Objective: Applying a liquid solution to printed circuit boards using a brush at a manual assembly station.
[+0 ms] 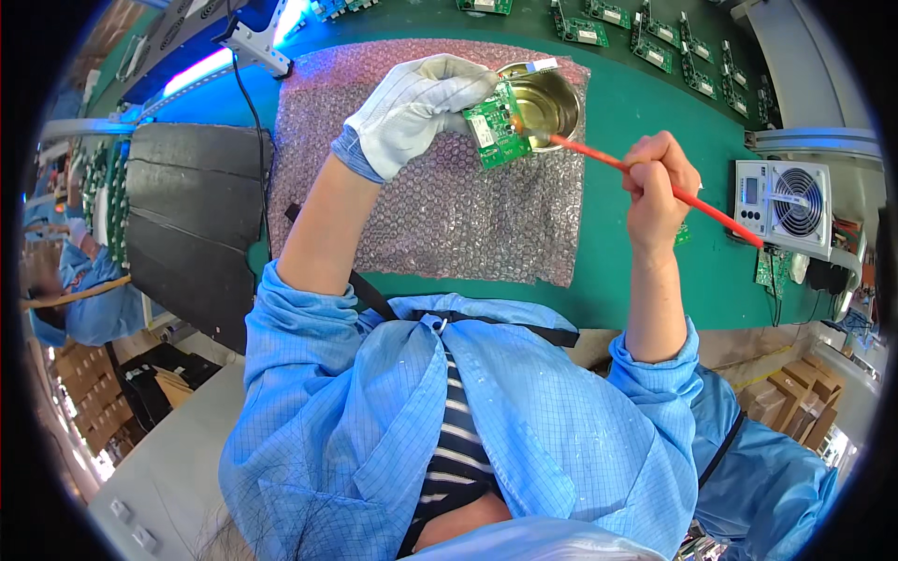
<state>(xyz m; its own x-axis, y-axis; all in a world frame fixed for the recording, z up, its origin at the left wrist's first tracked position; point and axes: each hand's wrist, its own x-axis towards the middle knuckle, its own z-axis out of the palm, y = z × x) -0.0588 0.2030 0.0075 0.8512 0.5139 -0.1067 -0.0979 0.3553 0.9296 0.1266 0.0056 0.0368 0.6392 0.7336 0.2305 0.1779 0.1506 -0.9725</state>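
Note:
My left hand point(409, 110), in a white glove, grips a green circuit board point(498, 127) by its left edge. The board is held tilted over the near left part of a round metal bowl point(547, 98) with yellowish liquid in it. Bare and closed, my right hand point(659, 187) holds a brush point(603, 157) by its long red handle. Its bristle end reaches the right side of the board, in front of the bowl; whether the tip presses on the board I cannot tell. Under both lies a sheet of bubble wrap point(440, 210).
Several circuit boards point(652, 54) stand in rows at the far right of the green table point(622, 103). A white fan unit point(784, 208) sits at the right edge. Far left is a lit, dark machine point(178, 47) with a hanging black cable point(251, 112); below it lies a black mat point(192, 206).

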